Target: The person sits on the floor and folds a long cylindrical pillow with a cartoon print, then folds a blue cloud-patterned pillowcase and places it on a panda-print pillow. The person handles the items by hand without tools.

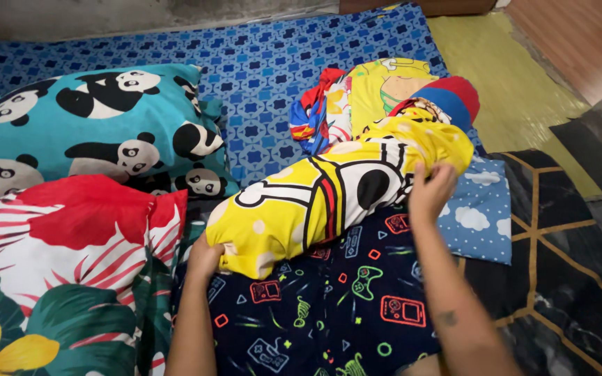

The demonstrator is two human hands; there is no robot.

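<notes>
Gripping a yellow cartoon-print bolster pillow [329, 198] lying on the bed, the right hand [430, 195] pinches its cover; the left hand [203, 257] holds the near end, fingers hidden underneath.

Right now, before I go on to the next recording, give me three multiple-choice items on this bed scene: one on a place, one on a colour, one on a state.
1. Where does the panda pillow lie from the yellow bolster?
A. To its left
B. On top of it
C. To its right

2. What is the ground colour of the panda pillow's cover?
A. Orange
B. Teal
C. White

3. How do the hands meet the yellow bolster?
A. Both lifted off it
B. Only one touches it
C. One at each end

Key:
1 A, since the panda pillow sits on the left of the blue patterned mattress.
2 B, as black-and-white pandas show on teal.
3 C, as the left hand closes on the near end and the right hand on the far end.
</notes>
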